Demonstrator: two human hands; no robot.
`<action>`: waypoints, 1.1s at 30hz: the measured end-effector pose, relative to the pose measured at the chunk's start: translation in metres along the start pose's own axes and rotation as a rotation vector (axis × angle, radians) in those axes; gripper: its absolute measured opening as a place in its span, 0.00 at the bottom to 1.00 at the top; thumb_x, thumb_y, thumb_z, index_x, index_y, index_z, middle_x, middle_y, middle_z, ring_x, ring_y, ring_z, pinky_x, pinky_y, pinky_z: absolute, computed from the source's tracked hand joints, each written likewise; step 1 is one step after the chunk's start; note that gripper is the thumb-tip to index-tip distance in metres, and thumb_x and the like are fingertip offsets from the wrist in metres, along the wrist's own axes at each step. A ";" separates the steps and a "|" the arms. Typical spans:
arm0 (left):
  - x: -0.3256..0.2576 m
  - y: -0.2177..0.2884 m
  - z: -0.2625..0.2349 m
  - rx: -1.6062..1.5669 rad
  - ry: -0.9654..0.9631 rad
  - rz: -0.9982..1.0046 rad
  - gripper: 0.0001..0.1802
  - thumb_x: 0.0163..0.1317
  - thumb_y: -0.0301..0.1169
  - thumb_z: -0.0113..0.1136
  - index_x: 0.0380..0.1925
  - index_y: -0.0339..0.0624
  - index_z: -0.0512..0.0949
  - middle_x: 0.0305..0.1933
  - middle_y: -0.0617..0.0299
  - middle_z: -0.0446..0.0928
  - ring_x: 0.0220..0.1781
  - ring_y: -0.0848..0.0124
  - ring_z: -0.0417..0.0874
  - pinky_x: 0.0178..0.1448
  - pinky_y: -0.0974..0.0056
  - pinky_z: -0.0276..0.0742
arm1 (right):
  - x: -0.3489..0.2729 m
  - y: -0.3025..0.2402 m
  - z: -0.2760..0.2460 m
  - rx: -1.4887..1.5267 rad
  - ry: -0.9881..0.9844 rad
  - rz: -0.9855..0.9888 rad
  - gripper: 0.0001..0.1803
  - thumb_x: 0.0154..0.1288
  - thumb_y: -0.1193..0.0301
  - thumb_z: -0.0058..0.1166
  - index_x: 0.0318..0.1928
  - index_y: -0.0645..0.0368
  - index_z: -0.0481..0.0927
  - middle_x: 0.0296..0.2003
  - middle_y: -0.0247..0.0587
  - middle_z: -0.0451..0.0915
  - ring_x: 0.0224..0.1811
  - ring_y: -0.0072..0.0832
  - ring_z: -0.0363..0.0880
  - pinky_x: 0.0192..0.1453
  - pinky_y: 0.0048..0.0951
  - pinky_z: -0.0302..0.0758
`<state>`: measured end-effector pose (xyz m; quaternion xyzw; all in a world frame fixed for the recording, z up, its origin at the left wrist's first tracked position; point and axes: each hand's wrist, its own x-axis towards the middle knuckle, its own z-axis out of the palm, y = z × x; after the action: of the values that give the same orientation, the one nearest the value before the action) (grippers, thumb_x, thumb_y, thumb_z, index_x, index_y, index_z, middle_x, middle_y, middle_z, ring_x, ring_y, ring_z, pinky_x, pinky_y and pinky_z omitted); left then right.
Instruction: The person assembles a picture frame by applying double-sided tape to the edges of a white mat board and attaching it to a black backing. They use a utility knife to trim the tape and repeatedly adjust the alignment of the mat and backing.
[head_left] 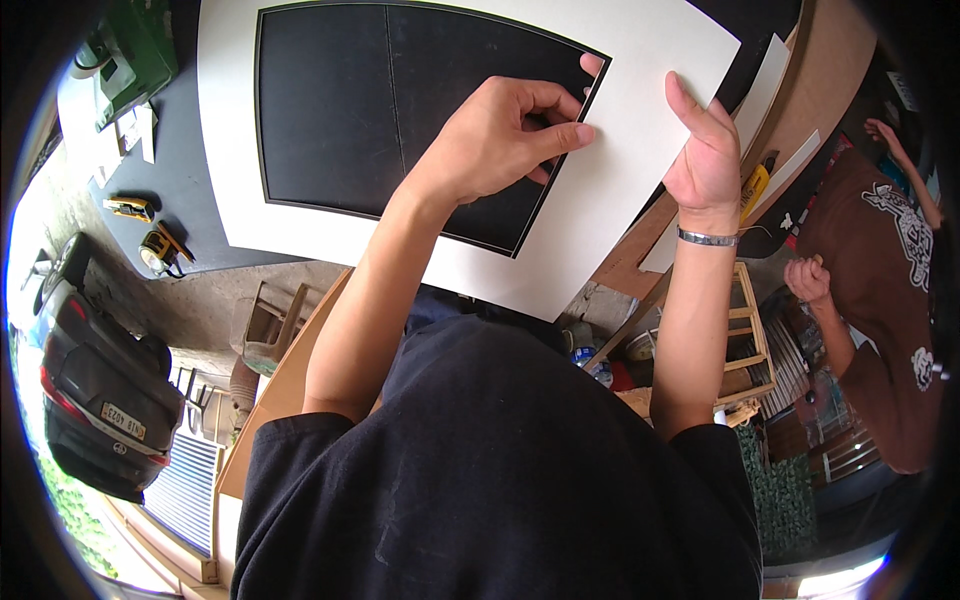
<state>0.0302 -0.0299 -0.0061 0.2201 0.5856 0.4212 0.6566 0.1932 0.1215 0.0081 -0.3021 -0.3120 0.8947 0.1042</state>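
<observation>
A large white picture mat board [620, 170] with a rectangular window and a thin black inner border spans the black work table [330, 110], which shows through the opening. My left hand [505, 140] reaches over the window and pinches its right inner edge. The thumb is on top there, and fingertips pass beyond the border. At the board's right outer edge is my right hand [705, 165], palm turned up. Its thumb lies along the white face, while the other fingers are mostly hidden beneath the board.
A tape measure [158, 250] and a yellow-black tool [130, 208] lie on the table's left. A yellow cutter [757, 188] rests beside my right wrist, near brown board strips [640, 245]. Another person in a brown shirt [890, 330] stands at right; a wooden frame [745, 325] leans below.
</observation>
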 end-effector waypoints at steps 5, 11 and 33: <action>0.000 0.001 0.001 0.008 0.025 -0.014 0.16 0.68 0.40 0.69 0.41 0.36 0.86 0.32 0.66 0.84 0.33 0.80 0.83 0.36 0.71 0.86 | 0.001 -0.001 -0.006 0.026 -0.057 0.006 0.28 0.82 0.65 0.40 0.72 0.73 0.60 0.67 0.77 0.67 0.66 0.55 0.76 0.66 0.51 0.80; 0.001 0.001 0.002 -0.011 0.024 -0.026 0.16 0.68 0.40 0.69 0.41 0.37 0.86 0.32 0.66 0.84 0.33 0.80 0.84 0.36 0.71 0.86 | 0.001 -0.002 -0.003 0.037 -0.046 0.015 0.28 0.82 0.65 0.40 0.72 0.73 0.60 0.66 0.77 0.68 0.65 0.54 0.78 0.66 0.50 0.81; 0.000 0.009 0.007 0.024 0.094 0.023 0.12 0.68 0.35 0.70 0.35 0.35 0.85 0.29 0.68 0.81 0.31 0.82 0.80 0.36 0.73 0.79 | -0.045 0.025 0.033 -0.309 0.481 0.016 0.19 0.68 0.68 0.67 0.52 0.69 0.82 0.47 0.45 0.86 0.46 0.24 0.85 0.53 0.26 0.80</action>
<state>0.0344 -0.0239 0.0022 0.2144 0.6183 0.4316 0.6208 0.2090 0.0689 0.0342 -0.5203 -0.4085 0.7401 0.1207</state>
